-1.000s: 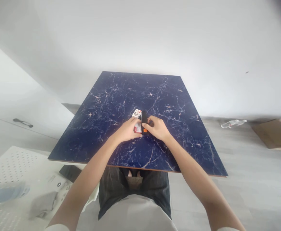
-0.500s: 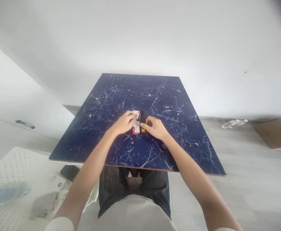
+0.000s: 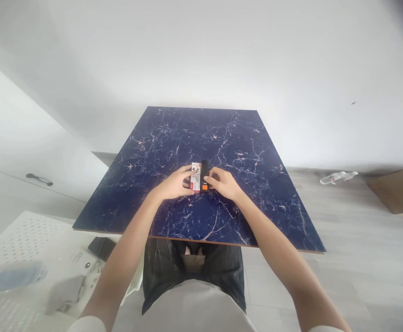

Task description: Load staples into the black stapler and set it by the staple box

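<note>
A small red-and-white printed box (image 3: 196, 183) lies on the dark blue marbled table, close alongside a black oblong object (image 3: 204, 168) with an orange patch at its near end. The black object's kind cannot be made out. From the left, my left hand (image 3: 175, 183) grips the box, its thumb by the near end and its fingers over the upper part. My right hand (image 3: 223, 183) has its fingers curled, thumb and fingertips pressed to the right side of the black object.
The marbled tabletop (image 3: 201, 129) stands near a pale wall. At lower left, a white perforated surface (image 3: 32, 235) holds a dark flat item (image 3: 102, 249), a grey cloth (image 3: 65, 293) and a plastic bottle (image 3: 13, 279). Clear bottles (image 3: 337, 177) and a cardboard box (image 3: 394, 190) are on the floor at right.
My left thumb has moved from the middle of the box to its near end. The box and black object now lie closer together; my right hand has barely shifted.
</note>
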`<state>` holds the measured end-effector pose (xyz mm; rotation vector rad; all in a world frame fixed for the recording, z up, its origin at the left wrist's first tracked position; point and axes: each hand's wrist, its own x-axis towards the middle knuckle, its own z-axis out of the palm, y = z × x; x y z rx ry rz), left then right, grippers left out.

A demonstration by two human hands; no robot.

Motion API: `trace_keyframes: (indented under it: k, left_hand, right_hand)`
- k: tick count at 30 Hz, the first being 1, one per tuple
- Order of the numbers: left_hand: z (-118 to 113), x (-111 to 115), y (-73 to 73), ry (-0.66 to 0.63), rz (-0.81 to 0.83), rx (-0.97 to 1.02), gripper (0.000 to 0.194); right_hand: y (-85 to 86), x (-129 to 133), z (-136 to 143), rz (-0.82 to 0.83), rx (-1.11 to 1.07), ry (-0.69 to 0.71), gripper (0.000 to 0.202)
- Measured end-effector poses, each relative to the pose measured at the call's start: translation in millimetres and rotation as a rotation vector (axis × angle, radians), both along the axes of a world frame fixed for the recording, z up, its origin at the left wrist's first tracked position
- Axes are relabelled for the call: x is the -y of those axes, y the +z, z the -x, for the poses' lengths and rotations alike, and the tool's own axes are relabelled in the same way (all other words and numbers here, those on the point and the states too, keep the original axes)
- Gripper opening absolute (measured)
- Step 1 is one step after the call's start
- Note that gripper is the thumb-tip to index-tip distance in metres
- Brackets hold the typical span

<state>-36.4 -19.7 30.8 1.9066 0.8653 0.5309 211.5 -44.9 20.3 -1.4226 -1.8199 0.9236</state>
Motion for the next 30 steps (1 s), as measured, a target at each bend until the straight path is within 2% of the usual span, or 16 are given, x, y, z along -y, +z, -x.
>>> trace_keyframes:
  k: [4,10,18,26,30]
  left_hand:
    - [-5,5,-4.6,0.015,-0.081,-0.074,0.067]
    - [-8,10,4.8,0.035,-0.339,-0.387,0.071]
    - [-11,12,7.6,0.035,-0.343,-0.448,0.069]
    - [-13,17,11.7,0.052,-0.363,-0.456,0.061]
    - [-16,16,10.4,0.055,-0.366,-0.452,0.062]
  right_hand:
    - [-2.4,-2,-1,0.025,-0.031,-0.074,0.024]
    - [-7.5,-6,-2,0.067,-0.109,-0.084,0.034]
    - [-14.5,-10,-4,0.119,-0.194,-0.064,0.031]
    - [-21.7,-15,-6,0.259,-0.424,0.014,0.029]
    - [-21.9,-16,-6,0.267,-0.456,0.020,0.027]
